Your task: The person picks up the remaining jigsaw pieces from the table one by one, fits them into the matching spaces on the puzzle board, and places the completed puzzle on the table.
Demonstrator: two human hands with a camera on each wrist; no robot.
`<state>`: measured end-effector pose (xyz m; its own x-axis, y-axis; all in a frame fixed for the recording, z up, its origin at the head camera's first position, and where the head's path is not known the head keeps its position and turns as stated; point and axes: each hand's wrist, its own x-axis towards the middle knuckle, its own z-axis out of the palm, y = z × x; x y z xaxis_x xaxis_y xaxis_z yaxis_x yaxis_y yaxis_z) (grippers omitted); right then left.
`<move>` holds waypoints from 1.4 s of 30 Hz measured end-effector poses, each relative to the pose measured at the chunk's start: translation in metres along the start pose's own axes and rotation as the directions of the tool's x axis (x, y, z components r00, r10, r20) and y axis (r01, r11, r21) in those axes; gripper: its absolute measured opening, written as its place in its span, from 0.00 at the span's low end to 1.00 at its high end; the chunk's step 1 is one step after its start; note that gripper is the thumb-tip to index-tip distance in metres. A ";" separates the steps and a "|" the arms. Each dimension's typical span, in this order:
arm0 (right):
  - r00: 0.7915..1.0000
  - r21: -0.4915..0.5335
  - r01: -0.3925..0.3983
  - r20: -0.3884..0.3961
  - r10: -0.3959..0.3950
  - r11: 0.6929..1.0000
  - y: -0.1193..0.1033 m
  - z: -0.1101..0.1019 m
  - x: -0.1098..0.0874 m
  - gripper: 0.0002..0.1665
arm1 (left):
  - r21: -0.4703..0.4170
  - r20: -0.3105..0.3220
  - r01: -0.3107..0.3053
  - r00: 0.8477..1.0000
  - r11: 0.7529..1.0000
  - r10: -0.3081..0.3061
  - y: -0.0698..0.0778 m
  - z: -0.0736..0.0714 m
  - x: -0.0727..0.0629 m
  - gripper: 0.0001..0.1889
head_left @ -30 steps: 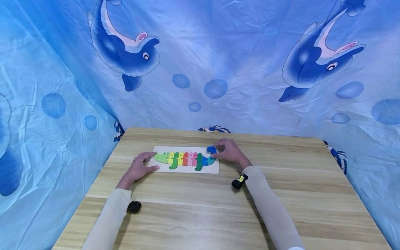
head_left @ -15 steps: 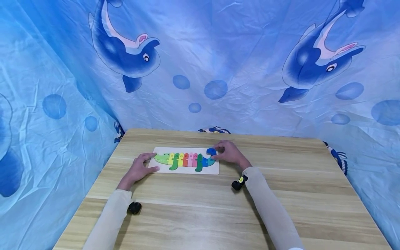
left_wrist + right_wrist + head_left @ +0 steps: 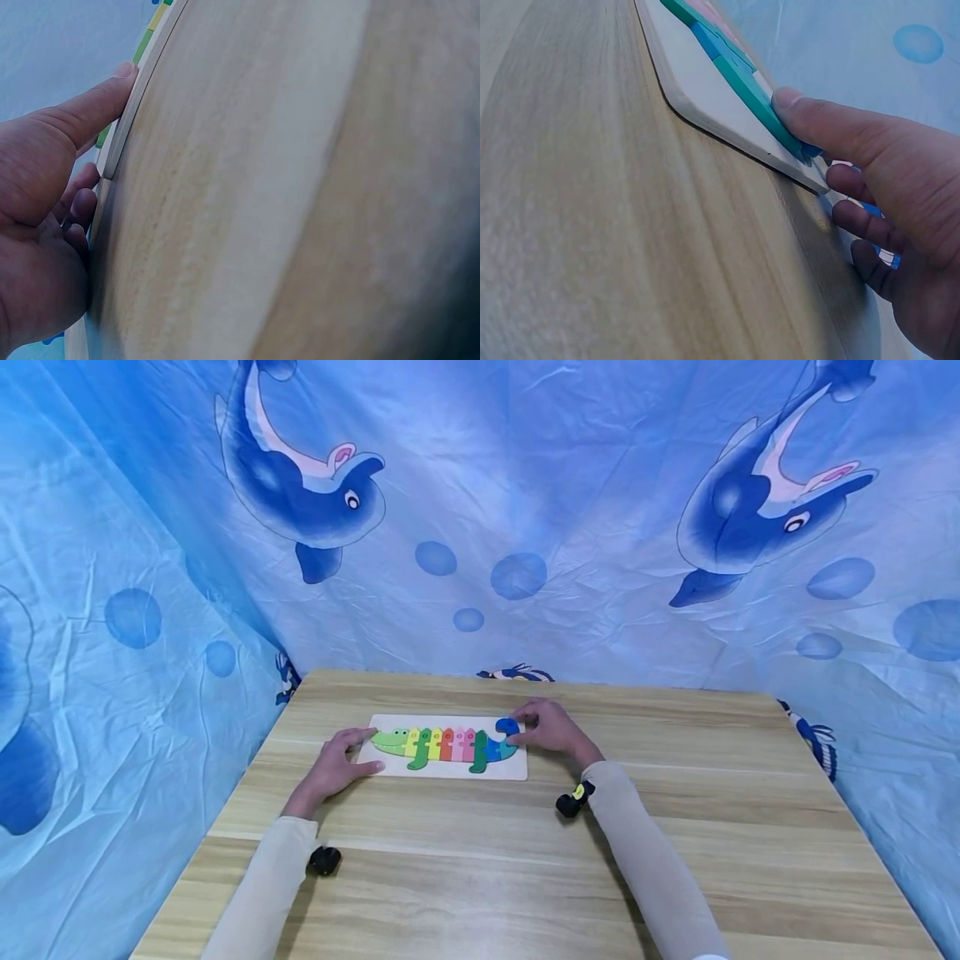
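A crocodile puzzle, made of several bright pieces, lies on a pale board [image 3: 397, 772] near the table's far side. My left hand [image 3: 332, 768] rests at the board's left end, its thumb on the near part and a finger by the green head piece [image 3: 390, 742]. At the right end, my right hand [image 3: 552, 727] pinches the dark-blue tail piece [image 3: 507, 726] between thumb and finger. The right wrist view shows that thumb against the teal piece [image 3: 754, 101]; the blue piece is partly hidden below it. In the left wrist view, the left thumb lies on the board's rim.
A wooden table [image 3: 465, 852] carries the board. Blue cloth printed with dolphins [image 3: 322, 493] hangs behind and beside it. Small black devices [image 3: 325, 861] are worn at both wrists.
Hardly anything moves. Both hands keep their places at the board's ends, and the whole scene shifts slightly downward in the head view.
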<state>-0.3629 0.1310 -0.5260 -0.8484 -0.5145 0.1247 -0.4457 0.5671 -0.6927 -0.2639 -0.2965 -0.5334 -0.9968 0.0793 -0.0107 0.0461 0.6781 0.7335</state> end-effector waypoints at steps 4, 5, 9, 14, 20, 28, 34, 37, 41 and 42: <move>1.000 -0.003 -0.001 0.002 0.001 1.000 0.002 0.001 0.000 0.26 | 0.000 0.001 0.007 1.000 1.000 -0.007 0.001 0.001 0.000 0.40; 1.000 -0.003 0.000 0.002 0.000 1.000 0.002 0.001 0.000 0.26 | 0.000 0.003 0.010 1.000 1.000 -0.010 0.001 0.001 0.000 0.40; 1.000 -0.006 -0.005 0.000 0.005 1.000 0.004 0.001 0.001 0.27 | -0.002 0.005 0.020 1.000 1.000 -0.020 0.001 0.000 0.001 0.40; 1.000 -0.002 -0.018 0.003 0.018 1.000 0.004 0.001 0.001 0.28 | 0.004 0.005 0.016 1.000 1.000 -0.017 0.000 -0.001 0.002 0.40; 0.999 0.004 -0.031 0.007 0.031 1.000 0.003 -0.001 -0.001 0.28 | 0.007 0.011 0.013 1.000 1.000 -0.013 0.001 0.000 0.003 0.41; 0.999 0.011 -0.014 -0.037 0.014 1.000 0.006 -0.005 -0.005 0.22 | 0.009 0.019 -0.001 1.000 1.000 0.001 0.002 0.002 0.008 0.41; 0.994 0.029 0.015 -0.105 -0.012 0.999 0.007 -0.019 -0.018 0.22 | 0.000 0.021 0.010 1.000 1.000 -0.010 0.004 0.004 0.009 0.40; 0.989 0.023 0.021 -0.144 -0.018 1.000 0.005 -0.034 -0.029 0.23 | -0.007 0.019 0.018 1.000 1.000 -0.018 0.003 0.004 0.010 0.40; 0.977 -0.041 0.021 -0.212 -0.029 0.999 0.001 -0.058 -0.048 0.24 | -0.020 0.019 0.030 0.999 0.999 -0.030 0.000 0.003 0.008 0.41; 0.972 -0.057 0.020 -0.234 -0.033 0.998 -0.001 -0.065 -0.053 0.23 | -0.025 0.023 0.031 0.999 0.999 -0.030 -0.002 0.003 0.008 0.41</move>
<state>-0.3362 0.1994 -0.4864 -0.8766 -0.3681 0.3098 -0.4779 0.5923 -0.6487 -0.2716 -0.2951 -0.5366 -0.9959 0.0758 -0.0483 0.0140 0.6614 0.7499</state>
